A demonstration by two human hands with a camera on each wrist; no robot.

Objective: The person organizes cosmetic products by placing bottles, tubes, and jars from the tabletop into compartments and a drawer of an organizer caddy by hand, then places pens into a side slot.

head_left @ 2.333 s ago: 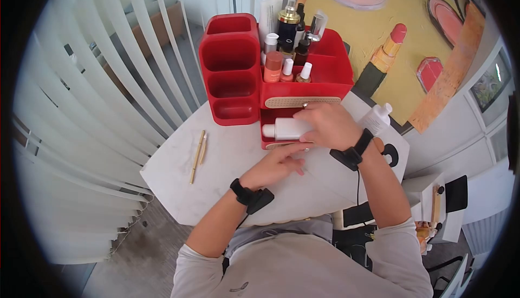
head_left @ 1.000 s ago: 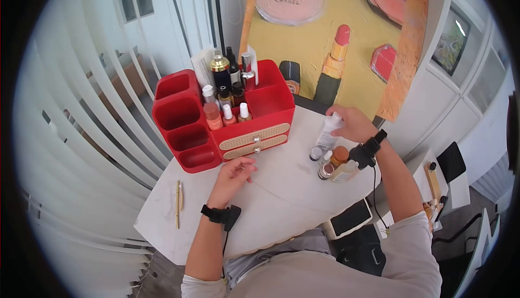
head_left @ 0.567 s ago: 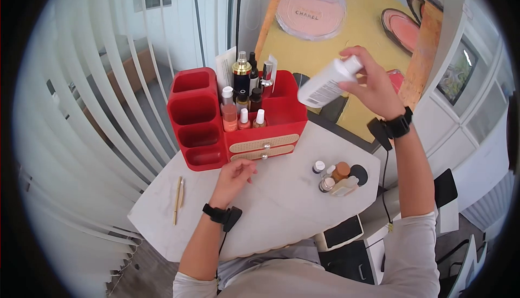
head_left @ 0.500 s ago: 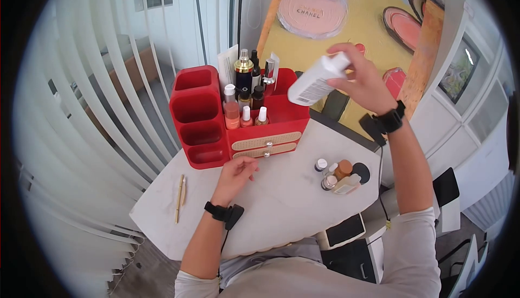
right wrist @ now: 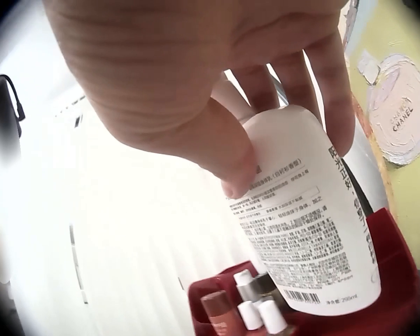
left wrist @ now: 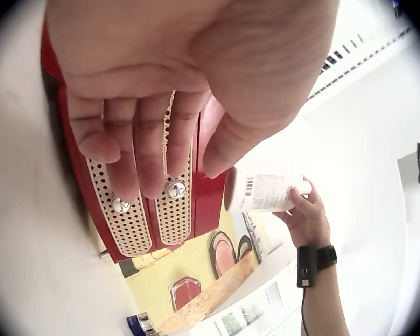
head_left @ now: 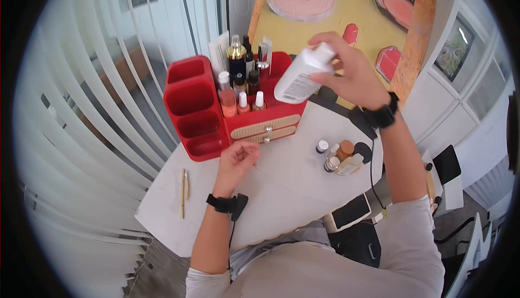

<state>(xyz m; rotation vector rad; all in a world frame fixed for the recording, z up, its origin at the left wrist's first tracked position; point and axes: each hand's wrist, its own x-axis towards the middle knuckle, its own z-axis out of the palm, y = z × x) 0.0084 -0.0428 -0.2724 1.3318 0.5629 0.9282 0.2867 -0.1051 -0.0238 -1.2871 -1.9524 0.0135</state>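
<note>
My right hand [head_left: 355, 73] grips a white lotion bottle [head_left: 297, 79] near its cap, thumb on one side and fingers on the other. The bottle is tilted in the air, overlapping the right end of a red makeup organizer [head_left: 238, 126] in the head view. Printed text and a barcode show on the bottle [right wrist: 301, 224] in the right wrist view. My left hand [head_left: 234, 162] hangs with loosely bent fingers before the organizer's two shut drawers, holding nothing. Round drawer knobs [left wrist: 176, 190] show by its fingertips in the left wrist view.
Several bottles, including an orange-capped nail polish bottle [head_left: 228, 106], stand in the organizer's middle. Its left compartments [head_left: 189, 100] hold nothing visible. Small jars and bottles [head_left: 345, 149] cluster on the white table [head_left: 281, 190] at right. Two gold pens [head_left: 183, 195] lie at left.
The lower drawer, open with a white bottle in it, was shut. My right hand went to the table's right, picked up this lotion bottle and carried it up and left. The left hand drew back slightly.
</note>
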